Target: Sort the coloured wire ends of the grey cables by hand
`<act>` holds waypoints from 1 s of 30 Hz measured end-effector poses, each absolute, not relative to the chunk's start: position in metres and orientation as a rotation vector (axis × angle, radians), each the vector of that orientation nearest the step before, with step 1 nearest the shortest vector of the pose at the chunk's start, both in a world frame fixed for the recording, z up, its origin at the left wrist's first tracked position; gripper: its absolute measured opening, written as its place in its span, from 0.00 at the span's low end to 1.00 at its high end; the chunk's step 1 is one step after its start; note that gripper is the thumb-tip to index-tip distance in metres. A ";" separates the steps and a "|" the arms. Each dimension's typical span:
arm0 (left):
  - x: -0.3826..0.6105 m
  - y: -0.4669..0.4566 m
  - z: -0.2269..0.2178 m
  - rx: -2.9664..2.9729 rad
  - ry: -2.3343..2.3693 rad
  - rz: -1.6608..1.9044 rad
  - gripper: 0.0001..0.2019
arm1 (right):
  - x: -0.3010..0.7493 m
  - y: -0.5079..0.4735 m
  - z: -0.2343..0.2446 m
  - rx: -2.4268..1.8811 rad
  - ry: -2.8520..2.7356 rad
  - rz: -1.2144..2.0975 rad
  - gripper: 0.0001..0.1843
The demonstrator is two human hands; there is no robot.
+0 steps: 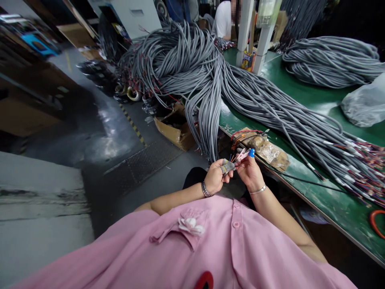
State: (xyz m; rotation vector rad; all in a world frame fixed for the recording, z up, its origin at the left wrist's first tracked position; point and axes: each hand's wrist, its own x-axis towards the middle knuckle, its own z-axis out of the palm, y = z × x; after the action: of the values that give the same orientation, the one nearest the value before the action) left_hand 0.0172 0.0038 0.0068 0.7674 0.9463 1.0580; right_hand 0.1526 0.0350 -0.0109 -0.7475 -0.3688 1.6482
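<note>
In front of my pink shirt, my left hand (217, 175) is closed, with grey coverings on its fingers. It pinches the thin coloured wires (232, 157), orange and blue among them, which poke up past its fingertips. My right hand (250, 171) is right beside it, a blue cover on one fingertip. Its fingers are closed on a small pink and white piece (241, 155), too small to name with certainty. The two hands nearly touch at the fingertips. Just beyond them, a wrapped brown block (272, 154) lies on the bench edge with red and black wires near it.
Grey cables (261, 94) sprawl over the green bench (319, 102), some hanging off its edge. A coiled bundle (331, 60) and a clear plastic bag (367, 102) sit at right. An open cardboard box (176, 130) stands on the floor. Someone in white (222, 20) is behind.
</note>
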 end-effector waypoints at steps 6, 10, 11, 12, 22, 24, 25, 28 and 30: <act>0.014 -0.002 0.010 0.778 0.943 1.048 0.14 | 0.157 0.033 -0.012 -0.739 -0.373 1.747 0.26; 0.012 -0.004 0.014 0.791 0.944 1.087 0.14 | 0.160 0.031 -0.007 -0.738 -0.407 1.740 0.21; 0.012 -0.003 0.015 0.796 0.941 1.109 0.14 | 0.160 0.030 -0.006 -0.738 -0.424 1.723 0.19; 0.012 -0.003 0.016 0.803 0.938 1.132 0.15 | 0.160 0.029 -0.004 -0.739 -0.444 1.706 0.18; 0.015 0.003 0.009 0.922 0.983 1.181 0.16 | 0.158 0.030 -0.001 -0.764 -0.492 1.649 0.16; 0.015 0.004 0.006 0.944 0.979 1.179 0.15 | 0.157 0.031 -0.001 -0.770 -0.480 1.624 0.15; 0.015 0.004 0.005 0.955 0.983 1.174 0.15 | 0.156 0.032 -0.002 -0.777 -0.471 1.611 0.15; 0.014 0.005 0.002 0.978 1.007 1.158 0.15 | 0.155 0.034 -0.003 -0.794 -0.443 1.594 0.15; 0.014 0.005 0.001 0.992 1.009 1.154 0.15 | 0.156 0.034 -0.004 -0.786 -0.431 1.608 0.16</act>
State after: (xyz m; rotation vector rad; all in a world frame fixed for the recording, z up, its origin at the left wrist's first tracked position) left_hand 0.0141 0.0049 0.0007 0.9916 1.0093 1.1544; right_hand 0.1556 0.0341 -0.0039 -0.7862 -0.4307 1.6078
